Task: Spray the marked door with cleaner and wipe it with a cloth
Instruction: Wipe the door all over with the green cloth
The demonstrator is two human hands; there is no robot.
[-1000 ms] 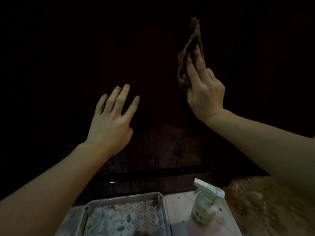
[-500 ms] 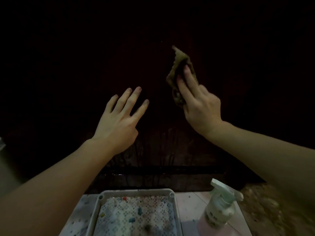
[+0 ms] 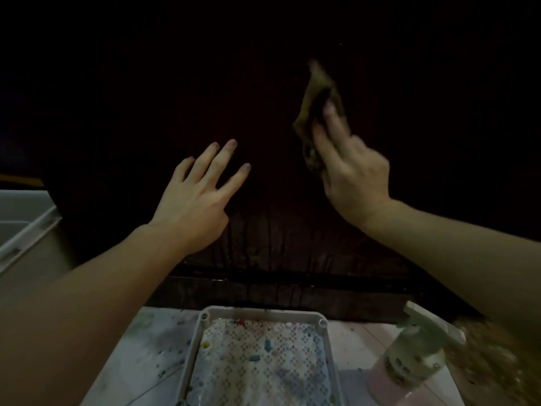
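Against the dark door (image 3: 146, 83): right hand (image 3: 355, 177) raised, two fingers (image 3: 329, 112) stretched up over the olive cloth (image 3: 314, 95), pressing it flat to the panel; other fingers curled, thumb hidden, so pinch on the cloth can't be confirmed. Slight blur on that hand. Left of the cloth and lower on the door: left hand (image 3: 193, 203) with a relaxed, empty grip, fingers spread and straight, tips at the wood, contact unclear. Streaks running down the door's lower panel. Below the door, on the floor: white tray (image 3: 322, 322) holding a patterned white rag with coloured flecks. Right of the tray: spray bottle (image 3: 409, 356), upright, white trigger head, pinkish liquid in the lower part, untouched. Left of the door: pale frame edge (image 3: 26, 227).
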